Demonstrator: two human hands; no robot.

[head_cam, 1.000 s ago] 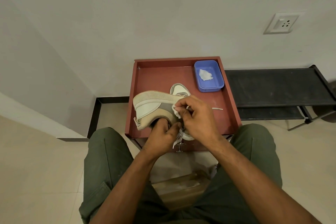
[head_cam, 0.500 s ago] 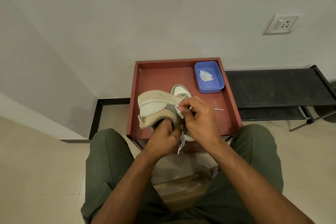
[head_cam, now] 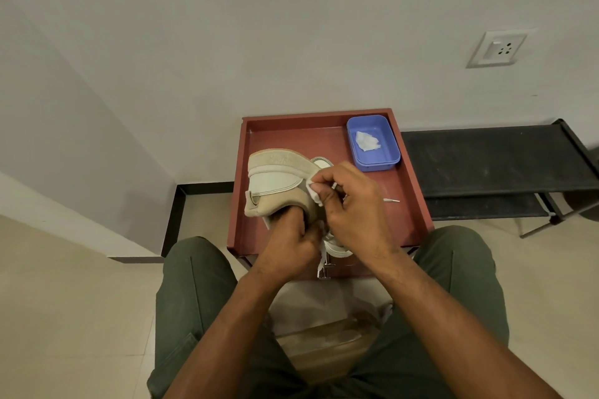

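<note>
A beige and white sneaker (head_cam: pixel 275 181) is held on its side above the red-brown tray table (head_cam: pixel 411 204). My left hand (head_cam: pixel 288 246) has its fingers pushed into the shoe's opening and grips it. My right hand (head_cam: pixel 353 207) pinches a small white wipe (head_cam: pixel 313 193) against the shoe's side. A second sneaker (head_cam: pixel 337 248) lies on the table, mostly hidden under my hands, with its toe (head_cam: pixel 321 161) showing behind them. A lace (head_cam: pixel 322 264) hangs over the table's front edge.
A blue plastic tub (head_cam: pixel 390 157) with a crumpled white wipe (head_cam: pixel 366 141) inside stands at the table's back right corner. A lace tip (head_cam: pixel 392 200) lies on the table. A black low rack (head_cam: pixel 486 159) stands to the right. A wall socket (head_cam: pixel 496 48) is above it.
The sneaker has turned in my left hand, its heel end swinging upward and to the right. My right hand with the wipe has stayed against its side.
</note>
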